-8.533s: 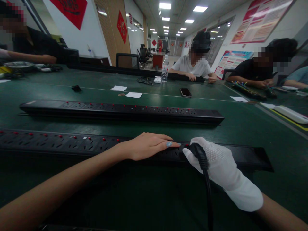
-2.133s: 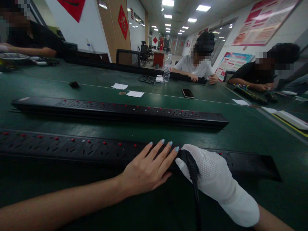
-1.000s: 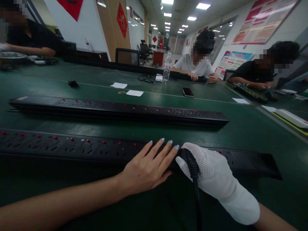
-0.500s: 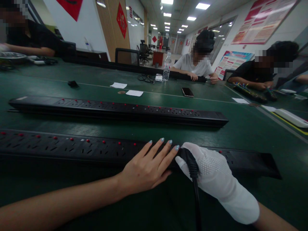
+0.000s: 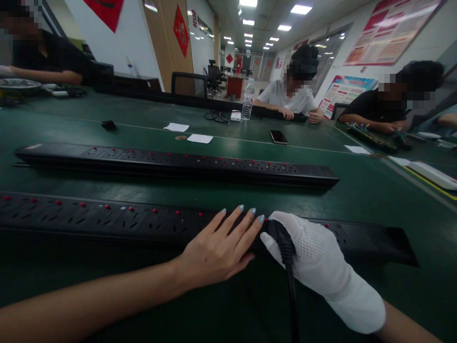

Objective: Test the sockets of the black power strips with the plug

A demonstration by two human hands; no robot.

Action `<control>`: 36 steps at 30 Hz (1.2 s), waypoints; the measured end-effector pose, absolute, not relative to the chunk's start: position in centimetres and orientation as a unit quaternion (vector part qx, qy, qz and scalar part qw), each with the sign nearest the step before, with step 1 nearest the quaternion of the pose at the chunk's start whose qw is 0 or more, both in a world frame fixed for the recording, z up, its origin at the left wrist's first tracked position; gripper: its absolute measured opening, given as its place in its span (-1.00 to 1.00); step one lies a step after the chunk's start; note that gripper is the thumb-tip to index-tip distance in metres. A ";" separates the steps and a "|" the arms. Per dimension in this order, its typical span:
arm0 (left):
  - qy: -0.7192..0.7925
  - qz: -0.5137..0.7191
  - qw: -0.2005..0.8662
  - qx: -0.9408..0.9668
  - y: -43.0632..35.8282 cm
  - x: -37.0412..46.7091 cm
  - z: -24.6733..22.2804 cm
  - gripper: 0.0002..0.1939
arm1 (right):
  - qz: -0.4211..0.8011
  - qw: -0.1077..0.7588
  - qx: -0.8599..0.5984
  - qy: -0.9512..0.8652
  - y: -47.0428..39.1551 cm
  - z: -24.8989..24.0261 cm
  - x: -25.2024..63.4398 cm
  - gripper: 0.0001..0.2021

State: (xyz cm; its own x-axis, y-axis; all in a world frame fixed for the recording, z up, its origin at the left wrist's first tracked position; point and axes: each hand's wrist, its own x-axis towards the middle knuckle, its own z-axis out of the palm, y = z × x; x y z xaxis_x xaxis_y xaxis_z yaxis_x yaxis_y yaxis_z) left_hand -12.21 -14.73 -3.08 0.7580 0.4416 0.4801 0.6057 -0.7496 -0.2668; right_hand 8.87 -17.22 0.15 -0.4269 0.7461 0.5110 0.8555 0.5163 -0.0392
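A long black power strip (image 5: pixel 143 221) with red indicators and rows of sockets lies across the table in front of me. My left hand (image 5: pixel 219 250), bare, rests on it with fingers stretched out and slightly spread. Just to its right, my white-gloved right hand (image 5: pixel 309 245) is closed around a black power plug (image 5: pixel 282 236), held against the strip's top face. From the plug a thick black cord (image 5: pixel 293 300) runs down toward me. The plug's pins are hidden, so how deep it sits in a socket cannot be seen.
A second black power strip (image 5: pixel 178 162) lies beyond, on the green table (image 5: pixel 143 188). Farther off are paper slips (image 5: pixel 200 138), a phone (image 5: pixel 278 137), a water bottle (image 5: pixel 247 100) and a small black piece (image 5: pixel 109 125). Several people sit around the table.
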 end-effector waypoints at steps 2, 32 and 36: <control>-0.285 -0.196 0.209 -0.914 -14.7 -12.2 -3.1 -0.45 | -0.115 0.234 -0.479 -0.838 -17.2 0.2 8.9 -0.74; -0.278 -0.195 0.222 -0.914 -14.7 -12.2 -3.2 -0.51 | -0.132 0.229 -0.484 -0.834 -17.2 0.3 8.7 -0.74; -0.277 -0.195 0.223 -0.914 -14.7 -12.2 -3.1 -0.51 | -0.118 0.230 -0.486 -0.834 -17.2 0.3 8.6 -0.74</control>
